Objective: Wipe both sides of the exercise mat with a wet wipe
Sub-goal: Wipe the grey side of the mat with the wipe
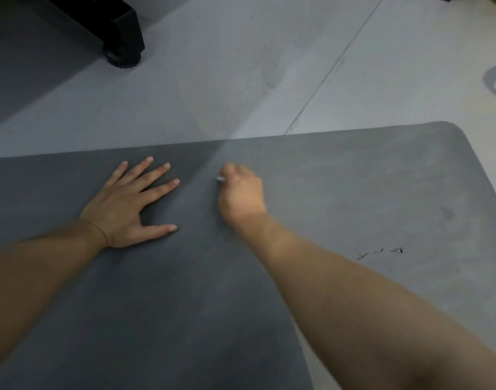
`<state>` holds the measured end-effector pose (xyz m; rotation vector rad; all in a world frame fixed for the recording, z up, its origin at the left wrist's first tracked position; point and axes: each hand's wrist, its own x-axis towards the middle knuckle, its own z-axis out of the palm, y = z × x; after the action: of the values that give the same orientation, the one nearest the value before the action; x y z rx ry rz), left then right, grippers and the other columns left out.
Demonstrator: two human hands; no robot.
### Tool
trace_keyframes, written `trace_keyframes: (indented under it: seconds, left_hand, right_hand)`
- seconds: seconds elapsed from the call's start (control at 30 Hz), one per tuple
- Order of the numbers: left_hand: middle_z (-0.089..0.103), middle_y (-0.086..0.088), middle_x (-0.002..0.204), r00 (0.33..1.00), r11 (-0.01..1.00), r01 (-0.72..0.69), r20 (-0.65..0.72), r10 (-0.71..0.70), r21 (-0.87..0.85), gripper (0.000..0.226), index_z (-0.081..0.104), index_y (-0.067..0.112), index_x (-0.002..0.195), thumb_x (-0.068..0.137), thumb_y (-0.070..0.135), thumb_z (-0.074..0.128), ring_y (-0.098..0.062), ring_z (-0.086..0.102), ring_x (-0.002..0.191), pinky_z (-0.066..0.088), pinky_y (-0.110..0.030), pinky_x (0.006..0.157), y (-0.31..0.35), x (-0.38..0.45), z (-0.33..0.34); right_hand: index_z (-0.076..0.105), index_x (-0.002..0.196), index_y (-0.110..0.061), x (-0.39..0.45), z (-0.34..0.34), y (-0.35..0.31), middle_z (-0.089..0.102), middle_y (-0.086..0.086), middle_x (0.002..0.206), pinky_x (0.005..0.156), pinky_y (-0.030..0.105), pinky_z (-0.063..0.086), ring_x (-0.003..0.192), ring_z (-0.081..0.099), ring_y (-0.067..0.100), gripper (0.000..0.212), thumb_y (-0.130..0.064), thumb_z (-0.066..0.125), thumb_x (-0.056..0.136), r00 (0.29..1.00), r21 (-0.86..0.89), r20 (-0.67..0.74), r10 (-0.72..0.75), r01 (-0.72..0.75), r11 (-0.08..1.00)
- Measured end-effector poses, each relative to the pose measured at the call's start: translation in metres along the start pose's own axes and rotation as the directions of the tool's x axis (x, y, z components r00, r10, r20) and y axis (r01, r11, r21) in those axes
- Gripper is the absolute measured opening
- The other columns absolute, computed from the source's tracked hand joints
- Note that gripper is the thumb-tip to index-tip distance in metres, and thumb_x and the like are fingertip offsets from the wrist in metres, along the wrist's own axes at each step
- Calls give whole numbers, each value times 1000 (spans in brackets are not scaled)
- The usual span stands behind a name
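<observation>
A dark grey exercise mat [353, 187] lies flat on the floor and fills the lower part of the view, its rounded far corner at the right. My left hand [131, 204] presses flat on the mat with its fingers spread. My right hand [241, 192] is on the mat just to the right of it, fingers curled round a white wet wipe [220, 179]. Only a small white tip of the wipe shows by the knuckles. The right hand is blurred.
Light grey floor [213, 80] with a thin seam lies beyond the mat. A black furniture leg with a round foot [122, 56] stands at the far left. Small dark marks [382, 252] sit on the mat at the right.
</observation>
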<state>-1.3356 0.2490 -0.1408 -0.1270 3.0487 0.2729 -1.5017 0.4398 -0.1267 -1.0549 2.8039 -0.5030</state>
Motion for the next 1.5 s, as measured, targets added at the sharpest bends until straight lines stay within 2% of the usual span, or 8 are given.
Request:
trace_keyframes:
  seconds: [0.23, 0.4, 0.57, 0.8, 0.97, 1.23, 1.33, 1.5]
  left_hand:
    - [7, -1, 169, 974, 983, 183, 137, -181, -3, 116, 26, 13, 158, 67, 85, 30, -25, 3, 155, 9, -46, 125, 49, 5, -14]
    - [-35, -3, 161, 868, 966, 253, 428, -251, 54, 146, -22, 42, 153, 39, 109, 37, -42, -27, 148, 3, -65, 119, 101, -1, -25]
    - [-48, -5, 153, 800, 961, 260, 536, -269, 93, 159, -31, 40, 149, 34, 99, 62, -50, -35, 141, 6, -76, 114, 112, 5, -28]
    - [-45, -8, 155, 788, 959, 266, 550, -276, 100, 158, -26, 34, 153, 41, 93, 68, -48, -34, 143, 7, -70, 117, 117, 7, -32]
    - [-48, -4, 153, 793, 957, 278, 541, -279, 86, 158, -30, 39, 151, 38, 96, 65, -44, -38, 142, 3, -69, 118, 116, 3, -28]
    - [-45, -5, 154, 802, 958, 272, 530, -276, 87, 157, -29, 40, 151, 39, 96, 66, -47, -35, 143, 4, -70, 117, 117, 4, -29]
    - [-46, -7, 154, 795, 958, 270, 539, -277, 95, 156, -29, 37, 151, 43, 92, 69, -49, -35, 142, 3, -71, 116, 121, 6, -29]
    - [-32, 0, 163, 863, 983, 180, 475, -172, 29, 133, -14, 31, 158, 67, 78, 70, -36, -27, 149, 6, -63, 120, 128, -6, -28]
  right_hand:
    - [60, 94, -8, -22, -17, 8, 59, 19, 87, 64, 39, 34, 83, 58, 40, 17, -9, 50, 81, 975, -41, 87, -203, 207, 977]
    - [59, 78, -5, -33, -54, 129, 56, 21, 68, 56, 39, 46, 62, 59, 41, 9, -5, 58, 69, 996, -200, -89, 6, -24, 980]
    - [57, 92, -4, -35, -66, 163, 59, 23, 89, 69, 37, 35, 85, 56, 41, 16, -2, 51, 78, 937, -139, -103, 333, -345, 928]
    - [61, 89, -8, -72, 1, -13, 63, 15, 82, 68, 41, 47, 77, 60, 37, 23, -1, 61, 67, 999, 118, 33, -16, 12, 993]
    - [60, 90, -9, -75, -9, 17, 58, 14, 78, 64, 38, 45, 71, 57, 35, 23, -5, 67, 68, 974, -34, 51, -222, 224, 974]
    - [57, 87, -1, -92, -75, 180, 56, 24, 80, 64, 40, 39, 74, 56, 43, 9, 3, 60, 79, 961, -246, -100, 258, -276, 929]
    - [57, 82, -1, -90, -57, 134, 59, 26, 80, 64, 41, 43, 75, 58, 43, 14, 5, 59, 70, 945, -81, -100, 313, -321, 944]
    - [60, 88, -6, -124, -4, 1, 62, 17, 82, 68, 39, 48, 77, 61, 37, 30, -7, 73, 61, 998, 105, 60, 19, -25, 994]
